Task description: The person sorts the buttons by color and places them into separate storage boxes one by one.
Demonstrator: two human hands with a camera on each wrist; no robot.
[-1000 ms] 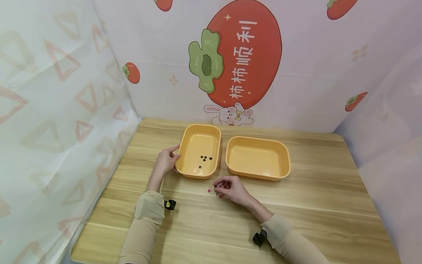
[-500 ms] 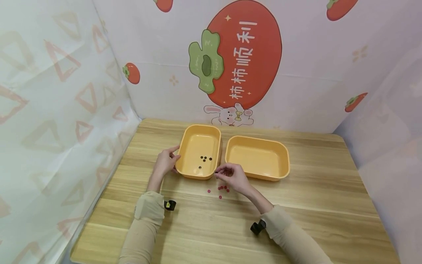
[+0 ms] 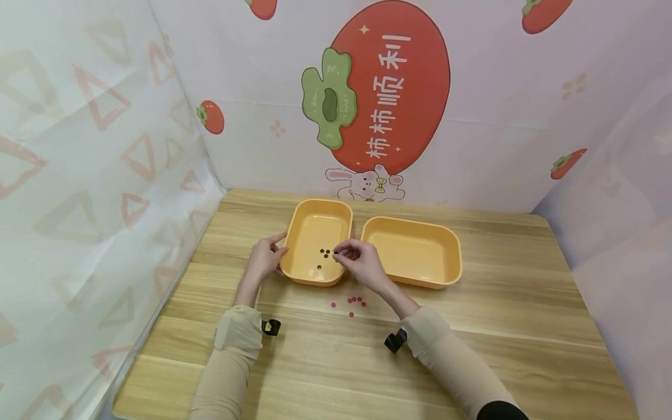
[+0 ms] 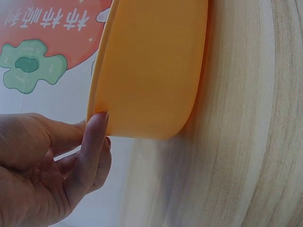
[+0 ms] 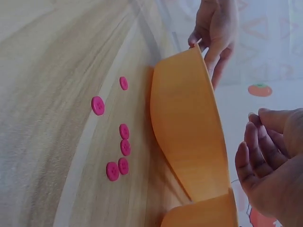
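Observation:
Pinched at the rim between thumb and fingers, the left yellow tray (image 3: 315,211) is held at its left side by my left hand (image 3: 264,256). Several small black buttons (image 3: 325,255) lie on its floor, toward the near end. Over the right wall of this tray is my right hand (image 3: 363,263), with thumb and index fingertip pinching a dark button that is mostly covered. In the right wrist view, the fingertips of the right hand (image 5: 267,146) meet above the rim. Several pink buttons (image 5: 124,147) are scattered on the table in front of the trays.
A second yellow tray (image 3: 415,248) stands close on the right, with nothing visible inside. Both trays rest on a wood-grain table (image 3: 336,361). Behind them rises a printed backdrop (image 3: 493,134), with a white patterned sheet (image 3: 94,192) along the left.
My right hand has lifted off the table beside the pink buttons and moved up and left over the left tray with the dark button, uncovering more pink buttons. My left hand stays put.

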